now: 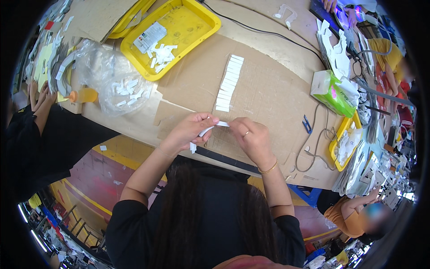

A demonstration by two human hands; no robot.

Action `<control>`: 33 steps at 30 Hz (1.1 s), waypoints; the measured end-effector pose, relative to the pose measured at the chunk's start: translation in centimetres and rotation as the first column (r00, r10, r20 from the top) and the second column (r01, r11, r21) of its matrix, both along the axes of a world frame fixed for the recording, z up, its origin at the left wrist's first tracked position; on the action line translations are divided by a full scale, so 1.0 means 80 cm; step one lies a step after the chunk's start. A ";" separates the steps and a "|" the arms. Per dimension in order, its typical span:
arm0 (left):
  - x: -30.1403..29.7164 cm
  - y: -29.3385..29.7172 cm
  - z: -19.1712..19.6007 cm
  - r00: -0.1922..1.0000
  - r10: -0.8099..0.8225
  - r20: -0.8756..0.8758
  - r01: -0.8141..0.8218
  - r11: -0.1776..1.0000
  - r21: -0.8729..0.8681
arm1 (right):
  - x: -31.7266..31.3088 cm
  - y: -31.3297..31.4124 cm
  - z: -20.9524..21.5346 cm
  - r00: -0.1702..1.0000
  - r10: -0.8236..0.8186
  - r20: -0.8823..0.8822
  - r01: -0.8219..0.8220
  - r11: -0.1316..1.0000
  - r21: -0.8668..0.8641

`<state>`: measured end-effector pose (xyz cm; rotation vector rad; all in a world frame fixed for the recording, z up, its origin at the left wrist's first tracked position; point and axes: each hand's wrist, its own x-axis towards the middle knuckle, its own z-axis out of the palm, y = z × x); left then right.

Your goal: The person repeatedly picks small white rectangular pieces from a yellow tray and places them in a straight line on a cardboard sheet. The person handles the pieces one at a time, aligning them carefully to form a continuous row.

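Observation:
My left hand (195,130) is closed on several small white strips, whose ends poke out below its fingers. Between my two hands stretches one white strip (222,124). My right hand (251,136) pinches the right end of that strip. Both hands are over the near edge of a flat brown cardboard sheet (273,98). Just beyond them, a column of small white pieces (230,83) lies side by side on the cardboard. What the right fingertips press on is partly hidden by the fingers.
At the far left, a yellow tray (190,27) holds white pieces, beside a clear plastic bag (109,76) with more. An orange bottle (85,95) stands nearby. To the right are blue snips (307,124), a grey cable, a green tissue pack (333,94) and a smaller yellow tray (333,150). Other people sit around.

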<state>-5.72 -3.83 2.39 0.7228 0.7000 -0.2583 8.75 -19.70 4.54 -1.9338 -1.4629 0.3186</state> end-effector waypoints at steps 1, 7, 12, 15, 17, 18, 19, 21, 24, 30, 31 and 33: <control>0.000 -0.003 0.000 1.000 0.014 0.012 -0.015 0.998 0.068 | -0.004 0.001 -0.002 0.976 -0.103 -0.192 0.099 0.995 -0.029; -0.002 -0.009 0.002 0.999 -0.018 0.037 0.002 0.925 0.380 | -0.004 -0.002 -0.008 0.260 -0.394 -0.882 0.101 0.919 -0.381; -0.004 -0.016 0.000 0.999 -0.004 0.044 -0.017 0.883 0.469 | -0.011 0.002 -0.018 0.183 -0.387 -0.904 0.073 0.922 -0.380; -0.008 -0.015 -0.003 0.998 0.055 0.000 -0.048 0.875 0.482 | -0.009 0.005 -0.024 0.265 -0.430 -0.863 0.085 0.902 -0.424; -0.013 -0.011 -0.006 0.997 0.068 -0.040 -0.038 0.862 0.505 | -0.006 0.011 -0.027 0.352 -0.525 -0.775 0.118 0.846 -0.519; -0.014 -0.011 -0.007 1.000 0.027 -0.010 -0.018 0.848 0.530 | -0.006 0.013 -0.027 0.369 -0.516 -0.773 0.119 0.851 -0.512; -0.016 -0.013 -0.007 1.000 -0.013 -0.014 0.019 0.832 0.555 | -0.007 0.016 -0.027 0.392 -0.524 -0.756 0.124 0.845 -0.521; -0.020 -0.019 -0.007 0.998 -0.067 -0.020 0.066 0.798 0.599 | -0.008 0.022 -0.027 0.431 -0.529 -0.731 0.129 0.838 -0.531; -0.018 -0.028 -0.005 0.993 -0.114 -0.039 0.111 0.739 0.664 | -0.008 0.031 -0.026 0.481 -0.529 -0.699 0.131 0.832 -0.539; -0.012 -0.029 0.001 0.980 -0.175 -0.089 0.182 0.632 0.754 | -0.006 0.042 -0.031 0.557 -0.527 -0.641 0.146 0.823 -0.549; -0.012 -0.028 0.002 0.978 -0.182 -0.099 0.192 0.622 0.759 | -0.006 0.042 -0.032 0.567 -0.522 -0.638 0.150 0.826 -0.543; -0.011 -0.028 0.003 0.974 -0.194 -0.115 0.211 0.603 0.770 | -0.007 0.042 -0.032 0.576 -0.518 -0.633 0.156 0.829 -0.537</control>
